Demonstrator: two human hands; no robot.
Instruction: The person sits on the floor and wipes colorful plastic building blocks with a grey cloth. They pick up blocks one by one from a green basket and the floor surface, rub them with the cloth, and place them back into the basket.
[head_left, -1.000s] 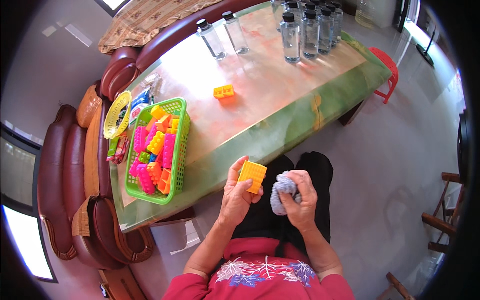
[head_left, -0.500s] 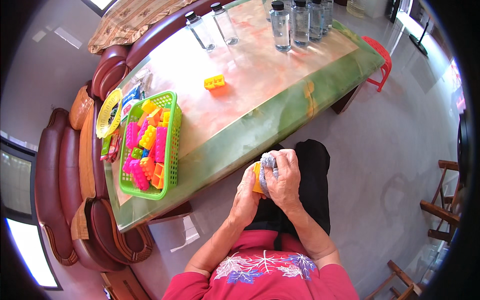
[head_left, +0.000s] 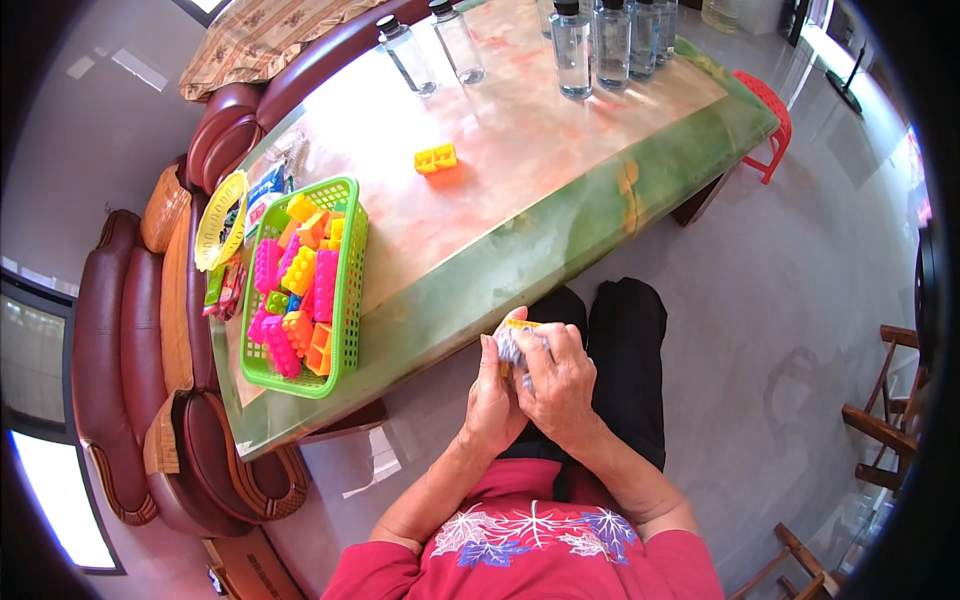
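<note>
Above my lap, my left hand point(head_left: 494, 396) is closed round a yellow toy building block point(head_left: 519, 324), of which only the top edge shows. A grey fluffy cloth point(head_left: 511, 346) is bunched in my right hand point(head_left: 558, 386), its fingers curled and pressing the cloth over the block. Both hands hide most of the block. On the table lies another yellow building block point(head_left: 436, 159). A green plastic basket point(head_left: 349, 290) to the left holds several pink, orange, yellow, green and blue blocks.
The stone-topped table point(head_left: 480, 268) has a green border. Clear bottles with black caps point(head_left: 572, 55) stand at its far side. A yellow basket point(head_left: 220, 220) and packets lie beyond the green one. A red stool point(head_left: 768, 120) stands off the right end, a maroon sofa point(head_left: 130, 360) at left.
The cloth has shifted left onto the block's face, with my right hand over it. More of the block was visible before. The view has moved slightly.
</note>
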